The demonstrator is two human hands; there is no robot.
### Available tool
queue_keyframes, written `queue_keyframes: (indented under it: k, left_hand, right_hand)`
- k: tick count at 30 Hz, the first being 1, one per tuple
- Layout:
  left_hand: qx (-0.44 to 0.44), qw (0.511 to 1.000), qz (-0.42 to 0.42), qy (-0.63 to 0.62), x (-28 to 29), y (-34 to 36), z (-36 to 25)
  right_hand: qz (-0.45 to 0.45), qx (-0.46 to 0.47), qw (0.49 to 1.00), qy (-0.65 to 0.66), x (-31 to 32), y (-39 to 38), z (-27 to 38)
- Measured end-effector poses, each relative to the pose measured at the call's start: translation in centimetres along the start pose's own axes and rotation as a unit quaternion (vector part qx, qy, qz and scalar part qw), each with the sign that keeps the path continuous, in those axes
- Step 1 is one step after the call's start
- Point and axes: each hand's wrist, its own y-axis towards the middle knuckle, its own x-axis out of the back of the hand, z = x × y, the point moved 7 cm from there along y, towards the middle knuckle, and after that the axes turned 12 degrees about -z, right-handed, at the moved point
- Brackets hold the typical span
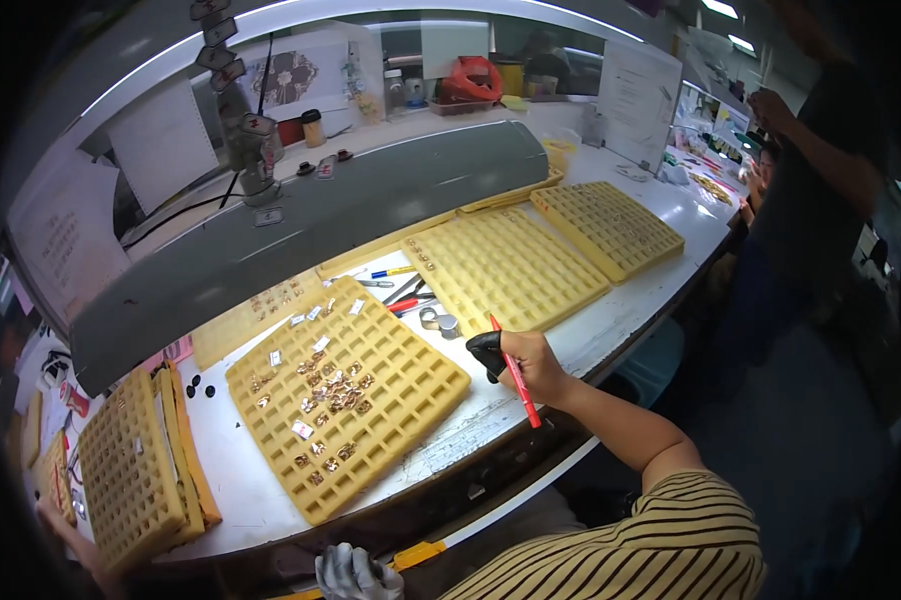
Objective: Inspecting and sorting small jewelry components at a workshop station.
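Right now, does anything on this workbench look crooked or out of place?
Yes. The yellow grid tray nearest the right hand sits turned at an angle to the bench edge, with small metal parts scattered unevenly across its cells.

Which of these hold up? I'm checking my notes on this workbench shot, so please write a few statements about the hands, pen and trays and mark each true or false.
1. The right hand holds a red pen. True.
2. The yellow grid tray nearest that hand is empty. False: small metal parts and a few white tags lie in many of its cells.
3. The left hand wears a grey-and-white glove at the lower edge of the picture. True.
4. The left hand is pressing on the middle tray. False: it is below the table's edge, apart from the tray.
5. Trays are stacked at the left end of the table. True.
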Motion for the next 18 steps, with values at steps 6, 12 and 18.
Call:
queue_keyframes:
  k: [6,12,18]
  left_hand:
    - [0.018,0.998,-0.051,0.026,-1.3,0.5,0.6]
    - [0.087,0.987,-0.129,0.033,-2.3,-0.7,3.0]
    - [0.121,0.978,-0.172,0.006,-3.3,1.0,4.7]
  right_hand:
    - [0.049,-0.045,0.998,-0.024,-0.3,-0.4,-0.6]
    - [0.027,-0.107,0.994,0.003,-0.7,-0.7,-1.7]
    - [-0.01,-0.076,0.997,-0.032,-0.7,-1.0,-1.0]
